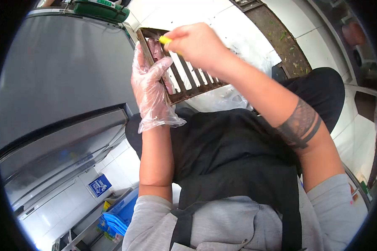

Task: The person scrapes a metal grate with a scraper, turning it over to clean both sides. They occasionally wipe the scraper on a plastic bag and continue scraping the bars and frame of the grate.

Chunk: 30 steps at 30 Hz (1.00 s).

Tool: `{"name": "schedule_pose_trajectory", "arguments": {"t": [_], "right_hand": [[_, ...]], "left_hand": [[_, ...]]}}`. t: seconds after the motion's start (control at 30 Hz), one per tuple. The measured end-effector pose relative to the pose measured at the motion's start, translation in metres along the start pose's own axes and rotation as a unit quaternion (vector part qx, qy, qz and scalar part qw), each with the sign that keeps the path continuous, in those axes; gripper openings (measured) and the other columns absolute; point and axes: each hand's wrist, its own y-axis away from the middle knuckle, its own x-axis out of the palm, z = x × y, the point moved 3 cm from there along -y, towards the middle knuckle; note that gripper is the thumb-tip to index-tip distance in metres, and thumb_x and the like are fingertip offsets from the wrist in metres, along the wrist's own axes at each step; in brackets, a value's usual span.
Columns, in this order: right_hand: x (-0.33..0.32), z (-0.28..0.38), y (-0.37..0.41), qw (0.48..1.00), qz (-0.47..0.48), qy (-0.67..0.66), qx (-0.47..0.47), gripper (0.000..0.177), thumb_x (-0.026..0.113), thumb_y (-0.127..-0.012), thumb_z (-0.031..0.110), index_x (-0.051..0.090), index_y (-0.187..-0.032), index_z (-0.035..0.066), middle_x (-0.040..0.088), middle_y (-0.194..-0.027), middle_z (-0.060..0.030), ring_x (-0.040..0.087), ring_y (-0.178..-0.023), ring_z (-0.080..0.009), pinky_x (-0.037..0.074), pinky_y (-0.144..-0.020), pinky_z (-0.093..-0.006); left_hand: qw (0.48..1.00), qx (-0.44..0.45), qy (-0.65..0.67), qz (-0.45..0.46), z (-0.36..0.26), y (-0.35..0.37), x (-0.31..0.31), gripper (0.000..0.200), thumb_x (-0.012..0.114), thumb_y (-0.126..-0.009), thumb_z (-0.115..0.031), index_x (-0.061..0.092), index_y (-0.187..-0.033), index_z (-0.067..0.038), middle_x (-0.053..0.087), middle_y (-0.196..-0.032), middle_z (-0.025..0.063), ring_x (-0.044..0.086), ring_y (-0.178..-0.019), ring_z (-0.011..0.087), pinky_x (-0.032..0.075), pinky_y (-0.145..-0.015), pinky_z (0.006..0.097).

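My left hand (pixel 151 88), in a clear plastic glove, grips one end of a rusty, slatted metal drain grate (pixel 190 92). The grate is tilted up off the floor, with its slats towards me. My right hand (pixel 203 47), bare, is closed on a small tool with a yellow handle (pixel 165 39). The tool meets the grate near its upper left corner, just beyond my left fingers. Its working end is too small to make out. Below the grate lies crumpled clear plastic (pixel 228 98).
An uncovered floor drain channel (pixel 276 37) with dirt and green scraps runs at upper right through white tiles (pixel 295 14). To the left stands a large grey cabinet (pixel 67 67). A green object (pixel 100 10) is at its top edge. Blue plastic containers (pixel 121 215) are at lower left.
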Motion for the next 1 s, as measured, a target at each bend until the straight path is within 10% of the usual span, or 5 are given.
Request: {"name": "schedule_pose_trajectory", "arguments": {"t": [0.03,0.17,0.23,0.43,1.0], "right_hand": [[-0.010,-0.004,0.001,0.988,0.037,-0.143,0.051,0.037,0.073,-0.094,0.017,0.075,-0.128,0.002,0.070,-0.088,-0.0050,0.055,-0.057,-0.0078,0.041,-0.046,-0.0247],[-0.044,-0.006,0.027,0.998,-0.010,-0.048,0.046,0.038,0.072,-0.096,0.018,0.074,-0.132,0.005,0.070,-0.088,-0.0027,0.053,-0.058,-0.0068,0.041,-0.049,-0.0235],[-0.056,-0.010,0.054,0.999,-0.021,0.010,0.045,0.038,0.072,-0.097,0.019,0.074,-0.132,0.005,0.070,-0.089,-0.0026,0.056,-0.061,-0.0062,0.043,-0.050,-0.0234],[-0.047,-0.041,0.142,0.986,0.050,0.159,-0.001,0.038,0.071,-0.097,0.007,0.070,-0.135,0.001,0.071,-0.110,-0.0114,0.066,-0.099,-0.0179,0.051,-0.093,-0.0316],[-0.046,-0.047,0.122,0.967,0.084,0.237,-0.037,0.034,0.075,-0.088,0.011,0.077,-0.121,0.006,0.073,-0.107,-0.0129,0.072,-0.095,-0.0352,0.058,-0.085,-0.0408]], "left_hand": [[1.000,0.021,0.015,-0.008,0.003,0.001,0.001,0.067,0.061,-0.086,0.011,0.049,-0.151,0.003,0.066,-0.137,0.0168,0.068,-0.126,0.0207,0.057,-0.061,0.0182],[0.994,0.002,0.109,-0.015,0.007,-0.009,-0.009,0.077,0.048,-0.077,0.020,0.045,-0.153,0.007,0.060,-0.145,0.0243,0.055,-0.145,0.0311,0.062,-0.083,0.0208],[0.996,0.009,0.089,-0.003,0.004,-0.011,-0.012,0.083,0.046,-0.070,0.021,0.042,-0.153,0.014,0.054,-0.149,0.0267,0.057,-0.141,0.0352,0.048,-0.120,0.0377],[0.994,0.055,0.098,0.000,-0.009,-0.009,-0.015,0.078,0.047,-0.069,0.023,0.046,-0.146,0.019,0.061,-0.138,0.0301,0.059,-0.137,0.0394,0.049,-0.120,0.0426],[0.994,0.071,-0.042,0.077,-0.034,-0.018,-0.032,0.084,0.052,-0.068,0.015,0.052,-0.152,0.008,0.061,-0.144,0.0323,0.061,-0.136,0.0436,0.050,-0.112,0.0394]]}}
